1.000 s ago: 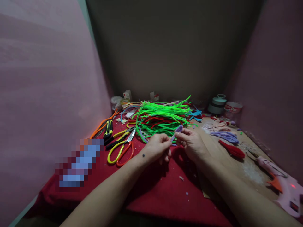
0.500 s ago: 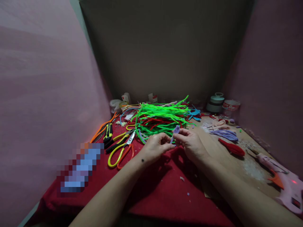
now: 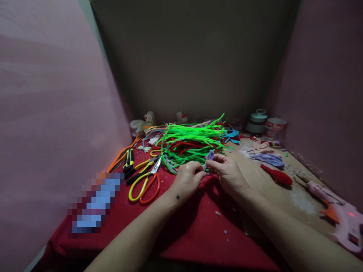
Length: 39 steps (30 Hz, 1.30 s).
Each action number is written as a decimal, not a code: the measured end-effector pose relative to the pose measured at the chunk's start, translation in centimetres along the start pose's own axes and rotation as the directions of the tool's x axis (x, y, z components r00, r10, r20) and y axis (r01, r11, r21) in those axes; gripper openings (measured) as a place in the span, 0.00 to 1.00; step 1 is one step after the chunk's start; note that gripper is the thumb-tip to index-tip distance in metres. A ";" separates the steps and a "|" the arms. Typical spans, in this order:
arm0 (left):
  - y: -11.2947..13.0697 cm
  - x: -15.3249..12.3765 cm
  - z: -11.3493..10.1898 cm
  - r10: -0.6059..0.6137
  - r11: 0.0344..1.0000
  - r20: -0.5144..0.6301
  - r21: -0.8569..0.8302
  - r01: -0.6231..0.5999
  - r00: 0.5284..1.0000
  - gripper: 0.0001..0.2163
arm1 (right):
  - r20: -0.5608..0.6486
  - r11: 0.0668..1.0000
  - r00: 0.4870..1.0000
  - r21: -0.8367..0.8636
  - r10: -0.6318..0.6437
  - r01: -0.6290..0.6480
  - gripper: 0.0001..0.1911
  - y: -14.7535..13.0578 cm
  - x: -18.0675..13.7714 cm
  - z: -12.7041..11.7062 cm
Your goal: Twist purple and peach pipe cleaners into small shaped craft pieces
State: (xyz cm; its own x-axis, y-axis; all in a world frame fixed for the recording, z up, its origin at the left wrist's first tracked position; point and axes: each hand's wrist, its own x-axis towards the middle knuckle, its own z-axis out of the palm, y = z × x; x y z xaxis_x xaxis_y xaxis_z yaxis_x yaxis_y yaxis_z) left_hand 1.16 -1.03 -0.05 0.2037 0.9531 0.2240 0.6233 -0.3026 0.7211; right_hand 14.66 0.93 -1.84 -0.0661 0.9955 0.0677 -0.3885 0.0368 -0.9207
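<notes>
Between my two hands is a purple pipe cleaner piece (image 3: pixel 210 155), its upper end shaped like a small petal. My right hand (image 3: pixel 227 172) pinches it from the right, thumb and fingertips together. From the left, my left hand (image 3: pixel 188 176) is closed in a pinch at its lower, thin end; the fingertips partly hide that end. Just beyond both hands lies a heap of green pipe cleaners (image 3: pixel 195 134) with red ones (image 3: pixel 185 144) among them. Scissors (image 3: pixel 151 177) with one yellow and one red handle lie left of my left hand.
Pliers (image 3: pixel 141 170) and a yellow-black utility knife (image 3: pixel 129 158) lie at left. On the brown board (image 3: pixel 241 151) at right are purple pipe cleaners (image 3: pixel 268 160), a red bundle (image 3: pixel 276 175) and a pink glue gun (image 3: pixel 337 215). A red cloth (image 3: pixel 193 234) covers the table.
My left hand has turned slightly and its wrist has shifted a little to the right. The purple piece stays between both hands; the whole view has shifted slightly.
</notes>
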 end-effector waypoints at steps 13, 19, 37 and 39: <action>-0.3 0.5 -2.4 -0.183 0.930 0.399 -0.227 0.290 0.899 0.10 | 0.129 0.999 0.991 -0.043 0.033 -0.028 0.08 -0.4 -0.2 -0.3; -0.4 1.0 -3.5 -0.110 0.966 0.239 -0.204 0.161 0.965 0.16 | 0.270 0.994 0.959 -0.083 0.090 -0.070 0.08 -0.5 -0.4 -0.3; 0.8 0.4 -3.2 -0.091 0.939 0.095 -0.324 0.117 0.991 0.08 | 0.380 0.928 0.891 -0.357 0.248 -0.106 0.15 -0.6 -1.1 0.5; 0.6 0.4 -3.6 -0.026 0.981 0.104 -0.190 0.046 0.994 0.08 | 0.390 0.917 0.885 -0.387 0.254 -0.093 0.15 -0.6 -1.1 0.5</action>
State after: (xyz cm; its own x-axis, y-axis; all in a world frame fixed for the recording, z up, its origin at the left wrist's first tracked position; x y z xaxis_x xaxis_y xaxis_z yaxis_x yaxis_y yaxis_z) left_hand -1.06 -0.84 2.85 0.2646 0.9548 0.1357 0.4769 -0.2518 0.8421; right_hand 14.49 -0.20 -1.13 -0.5157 0.8564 -0.0244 0.0055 -0.0252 -0.9997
